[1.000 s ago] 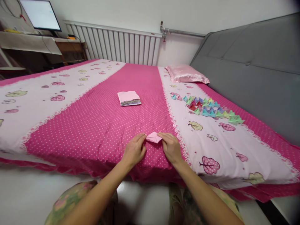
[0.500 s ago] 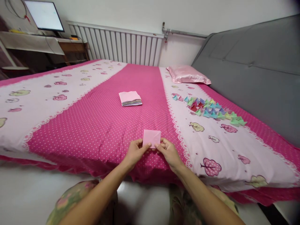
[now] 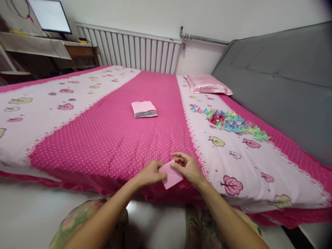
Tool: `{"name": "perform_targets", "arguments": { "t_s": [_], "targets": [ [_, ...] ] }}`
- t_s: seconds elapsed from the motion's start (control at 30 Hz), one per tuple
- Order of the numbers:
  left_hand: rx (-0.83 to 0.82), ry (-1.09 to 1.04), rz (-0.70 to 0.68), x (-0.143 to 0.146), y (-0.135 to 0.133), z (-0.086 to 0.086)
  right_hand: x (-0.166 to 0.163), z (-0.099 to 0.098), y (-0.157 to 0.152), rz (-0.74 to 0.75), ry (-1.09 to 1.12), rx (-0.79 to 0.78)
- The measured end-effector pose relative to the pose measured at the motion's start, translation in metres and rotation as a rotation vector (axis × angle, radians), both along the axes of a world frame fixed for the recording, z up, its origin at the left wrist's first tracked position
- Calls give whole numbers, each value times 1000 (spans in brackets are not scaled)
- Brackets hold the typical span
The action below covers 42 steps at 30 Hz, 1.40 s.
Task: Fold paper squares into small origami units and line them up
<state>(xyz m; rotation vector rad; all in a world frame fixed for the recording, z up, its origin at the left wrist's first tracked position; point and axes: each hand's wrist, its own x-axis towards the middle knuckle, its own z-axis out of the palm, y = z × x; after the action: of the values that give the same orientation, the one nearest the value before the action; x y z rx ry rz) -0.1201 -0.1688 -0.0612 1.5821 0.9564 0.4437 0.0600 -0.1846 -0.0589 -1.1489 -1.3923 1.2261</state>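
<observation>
A folded square of pink paper [image 3: 171, 177] is held up in front of me, near the front edge of the bed, tilted with one corner pointing down. My left hand [image 3: 152, 173] pinches its left side, thumb on the face toward me. At the upper right corner, my right hand [image 3: 187, 168] has its thumb and fingers closed on the paper's edge, the index finger reaching out above it. Farther back on the bedspread lies a stack of paper sheets [image 3: 144, 109], pink on top.
Several small folded paper boats [image 3: 233, 122] in mixed colours sit on the right of the bed [image 3: 114, 124]. Behind them are a pink pillow [image 3: 207, 84] and a grey headboard [image 3: 280, 79]. A radiator [image 3: 129, 48] lines the wall; a monitor [image 3: 50, 16] stands at the left.
The pink paper has turned and come lower, toward me. My right hand has shifted from its lower edge to its upper right corner; my left hand stays on its left side.
</observation>
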Motion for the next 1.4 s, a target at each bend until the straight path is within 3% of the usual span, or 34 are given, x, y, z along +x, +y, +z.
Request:
{"name": "perform_targets", "arguments": {
  "t_s": [0.1, 0.27, 0.37, 0.57, 0.73, 1.4],
  "targets": [
    [-12, -41, 13, 0, 2, 2, 0, -2, 0, -12, 14, -23],
    [-61, -245, 363, 3, 11, 11, 1, -3, 4, -90, 123, -61],
    [-31, -350, 497, 3, 13, 13, 2, -4, 5, -109, 109, -60],
    [31, -463, 476, 3, 14, 10, 2, -1, 2, -56, 28, -2],
    [-38, -457, 486, 5, 13, 10, 4, 0, 0, 48, -9, 12],
    [-118, -478, 540, 4, 11, 15, 3, -3, -1, 88, 102, -28]
  ]
}}
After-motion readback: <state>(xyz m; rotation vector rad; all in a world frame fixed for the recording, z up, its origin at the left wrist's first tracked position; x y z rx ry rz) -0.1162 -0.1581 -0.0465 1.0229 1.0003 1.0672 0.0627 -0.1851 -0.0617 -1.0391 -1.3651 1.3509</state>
